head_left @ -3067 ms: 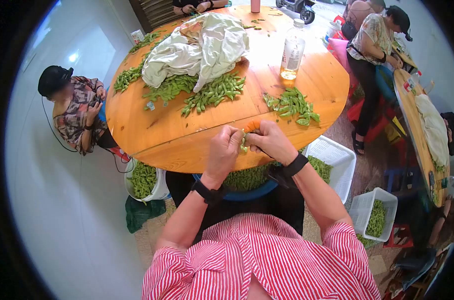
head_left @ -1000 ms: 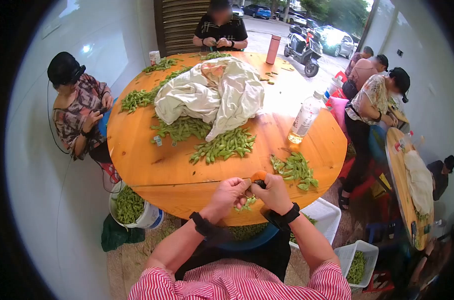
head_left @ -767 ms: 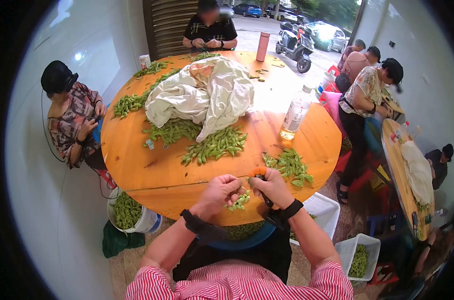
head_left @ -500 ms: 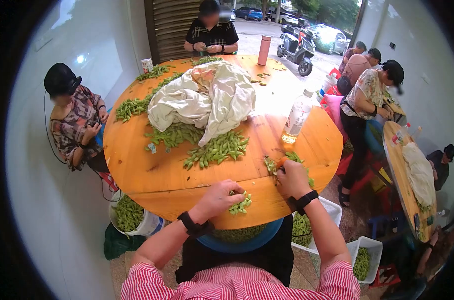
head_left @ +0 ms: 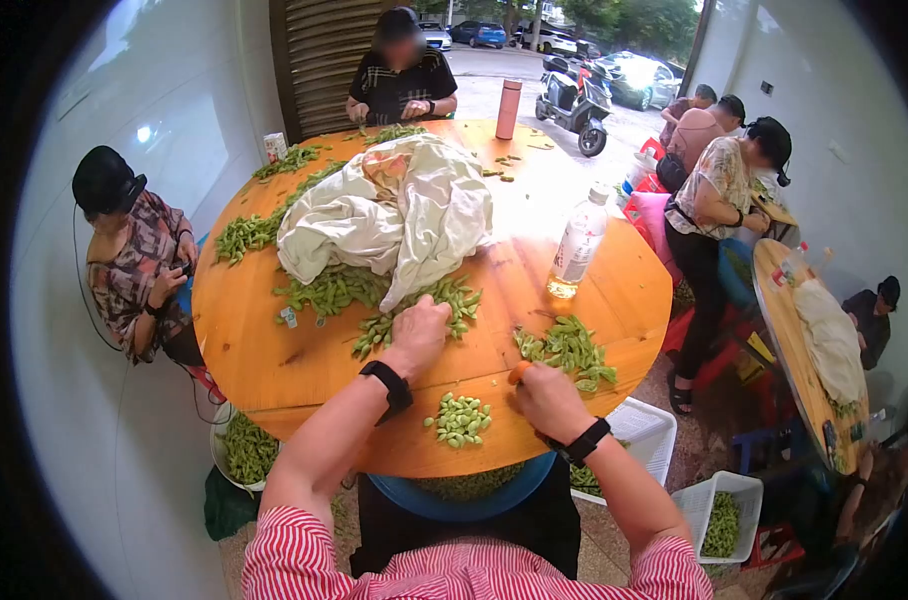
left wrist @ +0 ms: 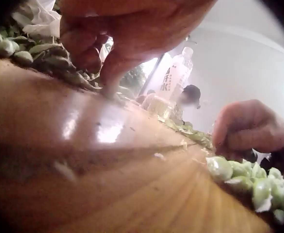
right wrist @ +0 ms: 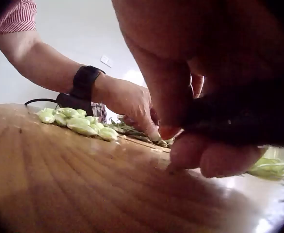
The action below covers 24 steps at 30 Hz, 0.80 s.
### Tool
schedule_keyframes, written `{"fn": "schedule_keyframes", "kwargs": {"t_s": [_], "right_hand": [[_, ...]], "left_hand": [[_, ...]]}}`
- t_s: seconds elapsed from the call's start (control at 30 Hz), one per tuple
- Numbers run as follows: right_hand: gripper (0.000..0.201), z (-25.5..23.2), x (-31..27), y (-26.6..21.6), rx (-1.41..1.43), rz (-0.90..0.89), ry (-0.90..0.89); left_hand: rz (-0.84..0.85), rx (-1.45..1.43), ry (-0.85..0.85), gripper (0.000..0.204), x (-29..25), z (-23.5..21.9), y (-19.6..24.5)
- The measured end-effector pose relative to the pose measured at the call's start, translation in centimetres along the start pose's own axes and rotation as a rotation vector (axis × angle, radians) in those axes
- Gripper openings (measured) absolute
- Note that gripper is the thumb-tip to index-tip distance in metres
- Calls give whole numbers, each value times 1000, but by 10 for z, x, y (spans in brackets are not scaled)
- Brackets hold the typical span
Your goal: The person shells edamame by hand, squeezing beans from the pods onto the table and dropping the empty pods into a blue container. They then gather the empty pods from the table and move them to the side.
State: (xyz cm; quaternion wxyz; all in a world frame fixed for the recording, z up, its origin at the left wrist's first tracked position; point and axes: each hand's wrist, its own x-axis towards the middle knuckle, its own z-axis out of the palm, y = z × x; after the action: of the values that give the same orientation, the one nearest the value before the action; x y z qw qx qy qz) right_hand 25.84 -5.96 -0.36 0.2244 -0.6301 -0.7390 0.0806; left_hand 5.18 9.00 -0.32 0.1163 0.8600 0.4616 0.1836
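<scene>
My left hand [head_left: 419, 335] reaches down to the green soybean pods [head_left: 461, 302] by the white cloth [head_left: 394, 215]. In the left wrist view its thumb and fingers stand apart, tips right at the pods [left wrist: 49, 56]. My right hand [head_left: 556, 402] rests low over the table [head_left: 324, 375], fingers curled round a dark tool [right wrist: 239, 114] whose kind is hidden. Orange [head_left: 519, 372] shows at its fingertips. Between the hands lies a small heap of shelled pale green beans [head_left: 459, 420]. Flat-looking pods [head_left: 571, 350] lie just beyond the right hand.
A bottle of yellow liquid [head_left: 578, 240] stands right of the cloth, a pink flask [head_left: 509, 110] at the far edge. Below the table are a blue basin [head_left: 464, 508], white baskets [head_left: 646, 432] and a bucket [head_left: 224, 455]. Other people sit or stand around.
My left hand has left the bean heap and moved forward to the pods. The right hand, which went to the flat-looking pods, has come back toward me, beside the beans.
</scene>
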Motion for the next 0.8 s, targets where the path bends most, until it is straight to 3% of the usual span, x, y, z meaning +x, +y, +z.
{"fn": "schedule_keyframes", "kwargs": {"t_s": [0.1,0.17,0.23,0.3,0.43,0.5,0.63,0.7,0.8], "right_hand": [[19,4,-1,-15,148,4,-36],[24,8,0,-19,224,-58,65],[25,3,1,-31,293,-9,86],[26,5,5,-35,361,42,105],[29,9,10,-41,613,166,113],[28,10,9,-42,776,194,69],[25,10,2,-47,770,214,53],[22,11,-2,-48,654,157,82],[20,5,-5,-53,558,98,142]], "left_hand": [[-8,-9,36,16,-10,-2,-4],[27,-200,121,17,-19,-1,-11],[53,-275,148,18,-33,-7,-7],[-238,-821,-14,16,-52,-17,6],[-312,-1201,-60,12,-84,-27,36],[-347,-1220,-90,12,-96,-17,39],[-249,-1104,0,15,-110,-7,52],[-162,-854,75,16,-114,-8,57],[-155,-818,91,17,-113,-11,64]]}}
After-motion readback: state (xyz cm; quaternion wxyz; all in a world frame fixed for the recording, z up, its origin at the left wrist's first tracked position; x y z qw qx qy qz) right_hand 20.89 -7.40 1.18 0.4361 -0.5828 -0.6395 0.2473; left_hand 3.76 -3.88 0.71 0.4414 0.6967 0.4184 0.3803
